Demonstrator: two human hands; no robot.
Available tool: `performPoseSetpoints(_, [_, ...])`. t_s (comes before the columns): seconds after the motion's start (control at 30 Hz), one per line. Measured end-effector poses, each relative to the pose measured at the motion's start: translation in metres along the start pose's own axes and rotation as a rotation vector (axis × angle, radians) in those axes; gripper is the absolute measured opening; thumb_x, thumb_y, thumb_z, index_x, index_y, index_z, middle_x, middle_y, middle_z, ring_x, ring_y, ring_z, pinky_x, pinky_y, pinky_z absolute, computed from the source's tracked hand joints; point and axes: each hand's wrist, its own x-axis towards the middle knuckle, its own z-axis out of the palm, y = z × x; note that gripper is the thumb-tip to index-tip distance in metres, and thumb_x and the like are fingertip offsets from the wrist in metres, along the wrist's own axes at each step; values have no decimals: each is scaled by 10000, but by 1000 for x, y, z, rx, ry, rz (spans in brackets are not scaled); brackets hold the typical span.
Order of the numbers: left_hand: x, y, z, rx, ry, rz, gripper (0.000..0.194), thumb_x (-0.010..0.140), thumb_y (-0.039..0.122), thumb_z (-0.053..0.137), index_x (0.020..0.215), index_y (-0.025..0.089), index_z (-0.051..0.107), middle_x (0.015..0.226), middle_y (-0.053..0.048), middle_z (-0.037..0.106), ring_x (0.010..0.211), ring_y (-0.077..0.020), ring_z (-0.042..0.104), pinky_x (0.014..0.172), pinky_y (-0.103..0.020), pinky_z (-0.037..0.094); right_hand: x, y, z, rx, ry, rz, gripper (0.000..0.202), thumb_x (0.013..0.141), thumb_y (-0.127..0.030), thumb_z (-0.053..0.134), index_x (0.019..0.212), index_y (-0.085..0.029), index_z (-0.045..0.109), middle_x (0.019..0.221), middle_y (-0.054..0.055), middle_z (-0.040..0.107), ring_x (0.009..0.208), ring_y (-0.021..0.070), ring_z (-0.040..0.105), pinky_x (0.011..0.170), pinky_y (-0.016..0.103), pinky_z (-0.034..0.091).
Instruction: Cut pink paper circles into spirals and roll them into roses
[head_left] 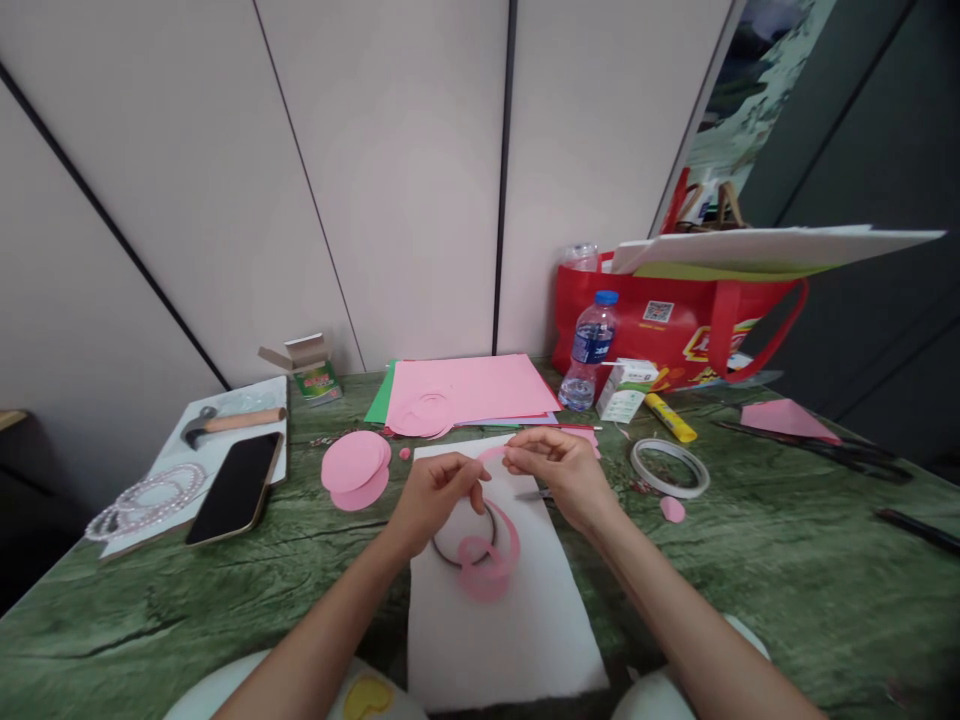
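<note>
A curled pink paper strip hangs in loose coils from my hands, above a white board. My right hand pinches its upper end between thumb and fingertips. The strip passes to my left hand, whose closed fingers are on it, though they partly hide the grip. Below the left fingers, a dark thin ring lies on the board, overlapped by the coils. Scissors, mostly covered by my right hand, rest at the board's right side.
Pink paper discs and stacked coloured sheets lie beyond. Left are a phone, hammer and bead strings. At right are a tape roll, glue stick, water bottle and red bag.
</note>
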Motion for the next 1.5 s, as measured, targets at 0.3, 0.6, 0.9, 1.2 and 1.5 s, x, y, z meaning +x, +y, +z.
performPoseSetpoints(0.3, [1, -1, 0, 56, 28, 5, 265, 805, 360, 529, 796, 137, 671, 495, 5, 588, 527, -124, 529, 614, -252, 424, 1, 3, -2, -73, 56, -32, 208, 526, -319, 790, 648, -179, 697, 567, 21, 679, 543, 152, 624, 586, 291, 534])
performPoseSetpoints(0.6, [3, -3, -2, 52, 94, 1, 278, 802, 353, 529, 845, 120, 675, 497, -3, 593, 527, -131, 539, 602, -256, 431, 5, 9, -6, -8, -46, 20, 287, 577, -346, 769, 811, -187, 721, 758, 54, 733, 748, 206, 686, 787, 363, 526])
performPoseSetpoints(0.9, [1, -2, 0, 80, 45, -1, 283, 814, 354, 517, 835, 131, 690, 486, 6, 586, 528, -131, 532, 624, -260, 419, 2, 4, -4, -4, 20, -13, 213, 538, -303, 789, 695, -183, 711, 620, 19, 699, 581, 153, 639, 634, 301, 530])
performPoseSetpoints(1.2, [1, -1, 0, 86, 53, 24, 265, 815, 342, 516, 788, 137, 681, 507, 3, 597, 550, -129, 538, 642, -259, 432, 1, 3, -2, -31, 48, -31, 162, 526, -263, 798, 637, -193, 703, 539, -10, 662, 518, 115, 583, 551, 242, 483])
performPoseSetpoints(1.5, [3, -1, -1, 103, 202, 30, 267, 789, 308, 530, 593, 150, 620, 463, 17, 575, 542, -122, 541, 671, -258, 441, 2, 6, -3, -4, -49, -4, 209, 594, -263, 761, 791, -202, 730, 778, 31, 732, 706, 162, 659, 731, 301, 522])
